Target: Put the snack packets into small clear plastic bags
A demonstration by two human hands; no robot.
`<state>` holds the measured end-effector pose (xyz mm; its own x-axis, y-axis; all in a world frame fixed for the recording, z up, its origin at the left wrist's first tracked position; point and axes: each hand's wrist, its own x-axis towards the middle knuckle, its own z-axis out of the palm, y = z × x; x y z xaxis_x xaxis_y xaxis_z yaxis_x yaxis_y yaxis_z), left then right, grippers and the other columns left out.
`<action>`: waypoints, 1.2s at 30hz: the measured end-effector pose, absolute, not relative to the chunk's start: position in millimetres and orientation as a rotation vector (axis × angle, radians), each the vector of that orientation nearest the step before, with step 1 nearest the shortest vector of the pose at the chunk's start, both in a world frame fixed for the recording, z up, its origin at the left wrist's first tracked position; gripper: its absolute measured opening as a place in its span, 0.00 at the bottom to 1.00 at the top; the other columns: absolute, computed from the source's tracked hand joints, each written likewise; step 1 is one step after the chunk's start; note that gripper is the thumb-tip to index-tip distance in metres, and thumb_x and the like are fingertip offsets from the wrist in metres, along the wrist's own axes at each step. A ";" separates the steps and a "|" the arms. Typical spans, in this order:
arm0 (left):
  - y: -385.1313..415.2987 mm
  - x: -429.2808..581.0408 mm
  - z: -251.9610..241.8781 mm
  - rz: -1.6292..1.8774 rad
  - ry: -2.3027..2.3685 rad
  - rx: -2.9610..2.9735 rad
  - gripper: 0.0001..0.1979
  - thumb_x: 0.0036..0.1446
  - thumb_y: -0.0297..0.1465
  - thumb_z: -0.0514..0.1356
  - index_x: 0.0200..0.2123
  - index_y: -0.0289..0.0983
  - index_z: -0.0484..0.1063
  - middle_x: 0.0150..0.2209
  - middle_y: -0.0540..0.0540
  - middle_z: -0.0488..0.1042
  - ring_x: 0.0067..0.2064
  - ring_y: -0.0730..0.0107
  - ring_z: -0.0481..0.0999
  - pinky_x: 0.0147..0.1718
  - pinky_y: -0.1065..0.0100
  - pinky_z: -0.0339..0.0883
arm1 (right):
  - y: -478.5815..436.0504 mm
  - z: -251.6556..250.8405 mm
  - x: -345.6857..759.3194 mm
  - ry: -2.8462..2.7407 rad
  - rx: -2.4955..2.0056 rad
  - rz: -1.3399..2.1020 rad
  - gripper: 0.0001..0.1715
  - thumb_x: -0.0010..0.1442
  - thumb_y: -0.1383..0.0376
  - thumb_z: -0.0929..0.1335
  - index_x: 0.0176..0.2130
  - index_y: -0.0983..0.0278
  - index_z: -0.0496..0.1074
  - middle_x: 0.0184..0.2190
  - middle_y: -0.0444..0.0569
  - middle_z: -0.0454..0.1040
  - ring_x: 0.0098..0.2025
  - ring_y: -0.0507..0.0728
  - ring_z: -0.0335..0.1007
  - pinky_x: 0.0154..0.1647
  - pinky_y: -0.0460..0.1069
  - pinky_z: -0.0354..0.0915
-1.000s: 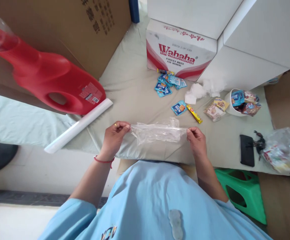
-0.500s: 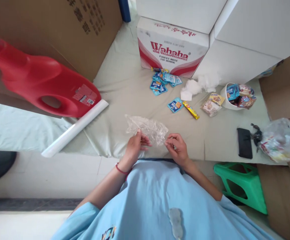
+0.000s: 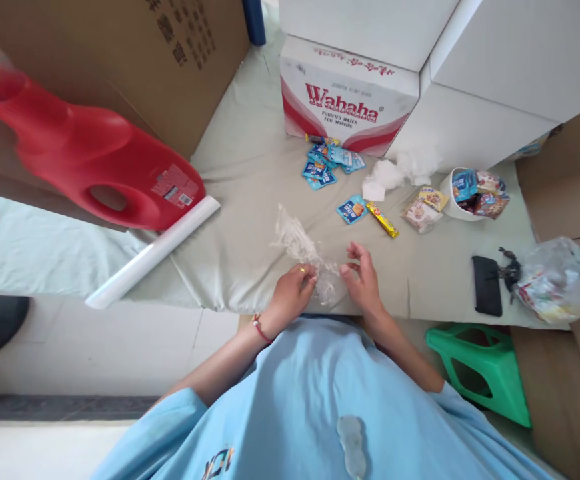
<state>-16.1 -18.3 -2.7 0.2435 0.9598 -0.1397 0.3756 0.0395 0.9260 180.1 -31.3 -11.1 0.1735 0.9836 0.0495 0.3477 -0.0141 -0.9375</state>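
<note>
Crumpled clear plastic film [image 3: 301,243] looks light and slippery, best held where it bunches, as my left hand [image 3: 291,291] seems to pinch it, my right hand [image 3: 364,283] spread loosely.

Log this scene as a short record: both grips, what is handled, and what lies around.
Left grip: closed on crumpled clear plastic
Right grip: open, beside the plastic; contact unclear
Beyond the plastic: blue packet and yellow packet
Far side: pile of blue packets in front of the Wahaha box
Left side: red jug, white roll beside it
Right side: white bowl holding snack packets
</note>
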 end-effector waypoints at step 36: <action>13.9 -49.0 -5.0 1.098 1.365 2.198 0.08 0.72 0.32 0.57 0.43 0.42 0.77 0.42 0.44 0.83 0.56 0.59 0.79 0.58 0.55 0.69 | 12.2 -10.9 221.0 -0.898 -1.729 1.280 0.25 0.52 0.43 0.75 0.35 0.61 0.75 0.22 0.40 0.68 0.22 0.51 0.53 0.22 0.47 0.50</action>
<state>-49.0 13.9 -5.0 0.2443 0.8659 0.4366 0.6117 -0.4870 0.6235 221.0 12.2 -10.9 0.2400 0.8806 -0.4086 0.0852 -0.4384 -0.8947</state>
